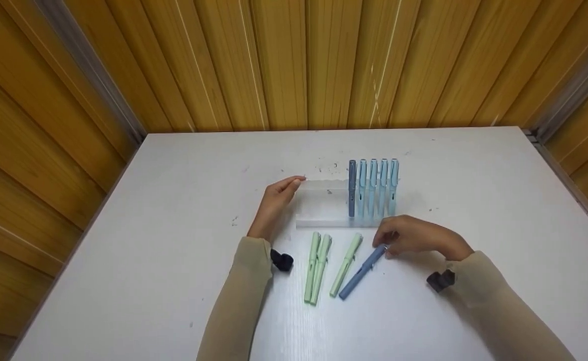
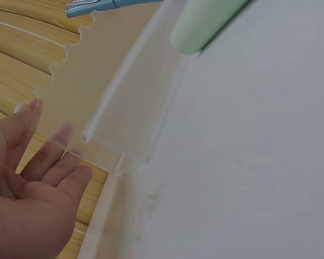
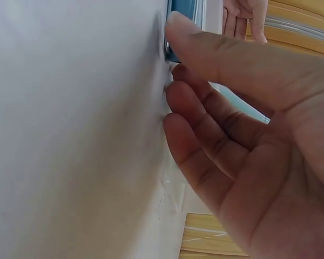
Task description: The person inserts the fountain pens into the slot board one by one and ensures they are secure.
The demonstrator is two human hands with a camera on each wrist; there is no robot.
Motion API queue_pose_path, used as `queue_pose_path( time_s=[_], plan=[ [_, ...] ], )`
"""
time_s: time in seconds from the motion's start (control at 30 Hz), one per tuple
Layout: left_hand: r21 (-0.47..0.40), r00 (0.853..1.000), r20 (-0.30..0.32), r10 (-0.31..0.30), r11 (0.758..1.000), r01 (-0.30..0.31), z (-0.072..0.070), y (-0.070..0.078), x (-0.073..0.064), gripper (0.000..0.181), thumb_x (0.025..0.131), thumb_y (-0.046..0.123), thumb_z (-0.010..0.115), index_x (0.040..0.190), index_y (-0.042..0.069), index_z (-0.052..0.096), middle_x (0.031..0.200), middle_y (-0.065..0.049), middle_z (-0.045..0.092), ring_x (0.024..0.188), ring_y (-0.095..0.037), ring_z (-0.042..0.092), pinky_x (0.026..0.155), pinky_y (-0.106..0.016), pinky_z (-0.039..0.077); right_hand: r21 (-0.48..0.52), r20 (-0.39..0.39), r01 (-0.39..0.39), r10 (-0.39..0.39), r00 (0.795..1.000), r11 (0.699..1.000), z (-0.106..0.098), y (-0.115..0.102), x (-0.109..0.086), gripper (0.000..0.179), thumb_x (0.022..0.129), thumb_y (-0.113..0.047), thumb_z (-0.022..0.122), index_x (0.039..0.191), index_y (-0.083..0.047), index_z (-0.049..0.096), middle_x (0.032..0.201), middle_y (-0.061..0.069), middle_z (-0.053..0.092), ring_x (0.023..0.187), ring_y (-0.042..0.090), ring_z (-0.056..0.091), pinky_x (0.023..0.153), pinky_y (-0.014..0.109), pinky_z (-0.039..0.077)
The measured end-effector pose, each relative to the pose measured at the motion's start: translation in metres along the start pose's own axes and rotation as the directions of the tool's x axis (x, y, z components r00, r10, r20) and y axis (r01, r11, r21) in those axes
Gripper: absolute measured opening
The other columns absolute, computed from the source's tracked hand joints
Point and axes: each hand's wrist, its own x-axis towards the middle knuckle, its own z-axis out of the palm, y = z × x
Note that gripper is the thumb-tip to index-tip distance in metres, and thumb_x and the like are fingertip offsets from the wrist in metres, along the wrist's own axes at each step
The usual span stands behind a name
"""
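A clear plastic pen stand (image 1: 319, 200) with a scalloped top edge holds a dark blue pen (image 1: 352, 189) and several light blue pens (image 1: 373, 185) upright on its right side. At its upper left corner my left hand (image 1: 276, 200) grips the edge between thumb and fingers; the left wrist view shows the thumb and a finger at the scalloped edge (image 2: 53, 67). In front of the stand, my right hand (image 1: 414, 235) pinches the upper end of a blue pen (image 1: 361, 275) that slants on the table. The right wrist view shows the thumb over that blue pen (image 3: 184, 12).
Left of the blue pen lie a light green pen (image 1: 346, 265) and two more side by side, one green pen (image 1: 312, 265) touching the other green pen (image 1: 321, 268). The white table (image 1: 183, 200) meets a yellow wood-look panel wall (image 1: 283, 65) at the back.
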Motion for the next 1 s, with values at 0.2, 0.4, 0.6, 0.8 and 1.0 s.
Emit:
queue_pose_path(
  time_s=[0.2,0.4,0.6,0.8,1.0],
  plan=[
    [-0.006,1.0,-0.001,-0.017,1.0,0.017,0.0,0.0,-0.001,0.035,0.095,0.045,0.057,0.119,0.023,0.068,0.134,0.004,0.059,0.132,-0.014,0.047,0.111,-0.039,0.037,-0.036,-0.012,0.105,-0.106,0.994,0.994,0.0,0.002,-0.001,0.021,0.081,-0.005,0.074,0.098,-0.015,0.072,0.096,-0.004,0.065,0.089,0.012,0.057,0.081,0.024,0.05],
    [-0.017,1.0,0.006,-0.026,1.0,0.026,0.0,0.0,0.0,0.038,0.095,0.044,0.056,0.121,0.019,0.067,0.136,0.002,0.058,0.133,-0.015,0.046,0.112,-0.038,0.036,-0.008,0.023,0.099,-0.099,0.995,0.995,-0.003,0.003,-0.002,0.02,0.085,-0.009,0.072,0.103,-0.018,0.071,0.098,-0.005,0.064,0.089,0.011,0.056,0.082,0.023,0.049],
    [-0.016,0.999,0.028,-0.028,0.999,0.028,-0.001,0.017,-0.009,0.037,0.099,0.033,0.054,0.126,0.011,0.064,0.138,-0.004,0.057,0.135,-0.02,0.045,0.112,-0.04,0.035,0.028,0.051,0.06,-0.062,0.997,0.998,-0.007,0.004,-0.001,0.022,0.087,-0.012,0.071,0.106,-0.022,0.069,0.101,-0.006,0.065,0.093,0.013,0.056,0.085,0.022,0.049],
    [0.016,0.999,0.027,-0.043,0.999,0.043,-0.001,0.035,-0.018,0.035,0.1,0.031,0.053,0.125,0.01,0.064,0.138,-0.005,0.057,0.134,-0.021,0.046,0.111,-0.04,0.037,0.072,0.064,0.057,-0.062,0.996,0.996,-0.008,0.008,0.0,0.021,0.089,-0.016,0.069,0.108,-0.025,0.068,0.102,-0.007,0.066,0.094,0.015,0.057,0.086,0.022,0.048],
    [0.006,0.999,0.017,-0.04,0.999,0.04,0.0,0.025,-0.013,0.034,0.099,0.034,0.054,0.123,0.014,0.066,0.136,-0.002,0.058,0.133,-0.019,0.047,0.111,-0.039,0.037,0.122,0.054,0.069,-0.076,0.996,0.99,-0.008,0.014,0.003,0.022,0.091,-0.021,0.067,0.112,-0.023,0.069,0.104,-0.006,0.067,0.095,0.015,0.058,0.086,0.02,0.047]
  ],
)
